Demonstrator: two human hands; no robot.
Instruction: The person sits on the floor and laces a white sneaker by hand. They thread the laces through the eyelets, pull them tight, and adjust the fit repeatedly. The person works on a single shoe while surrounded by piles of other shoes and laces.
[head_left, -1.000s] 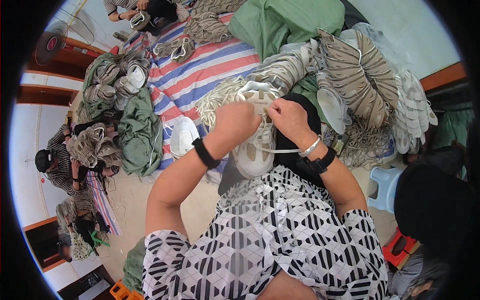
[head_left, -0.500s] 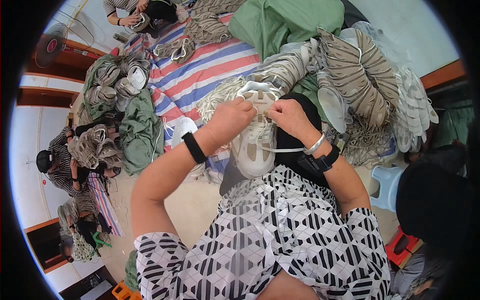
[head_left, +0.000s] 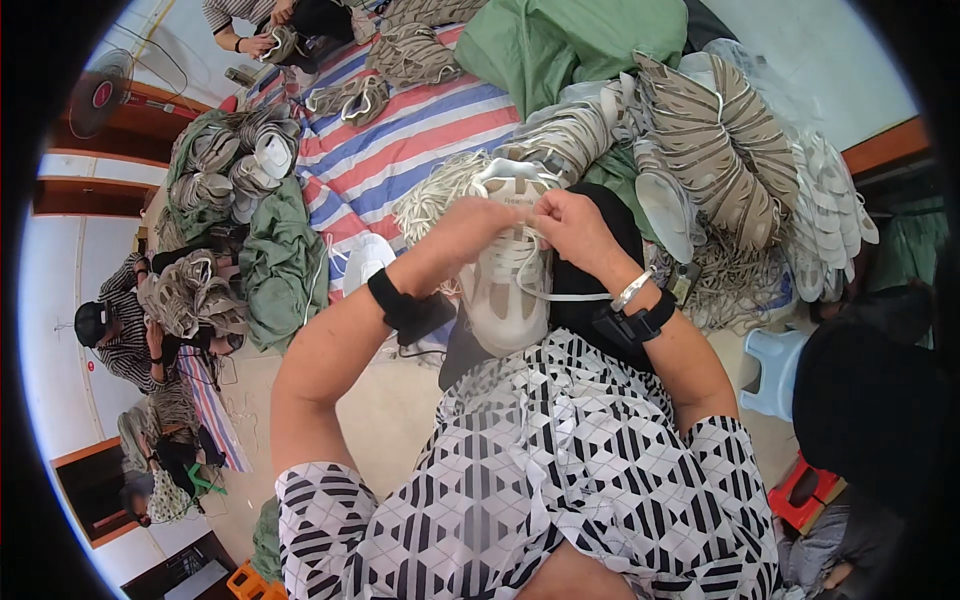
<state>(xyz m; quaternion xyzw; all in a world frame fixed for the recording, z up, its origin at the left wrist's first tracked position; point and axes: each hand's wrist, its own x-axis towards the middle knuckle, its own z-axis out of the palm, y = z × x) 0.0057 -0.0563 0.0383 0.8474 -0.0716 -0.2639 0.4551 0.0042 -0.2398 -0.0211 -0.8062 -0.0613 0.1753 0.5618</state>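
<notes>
A beige and white shoe upper point(head_left: 508, 310) rests on my lap with its toe toward me. A white shoelace point(head_left: 572, 297) runs through its lower eyelets and trails off to the right. Over the tongue, my left hand point(head_left: 478, 222) is closed, its fingertips somewhat blurred and meeting those of the other hand. My right hand point(head_left: 580, 228) pinches the shoelace near the upper eyelets on the right side. The bit of lace between the fingertips is mostly hidden.
Bundled shoe uppers point(head_left: 735, 160) are heaped at the right, and loose laces point(head_left: 440, 195) lie behind the shoe. A striped sheet point(head_left: 400, 150) covers the floor ahead. A blue stool point(head_left: 772, 372) stands to the right. Other people point(head_left: 125, 320) sit at the left with shoe uppers.
My left hand has moved right across the tongue and its wrist has turned, bringing its fingertips to my right hand. The right hand has shifted slightly; the shoe stays on my lap.
</notes>
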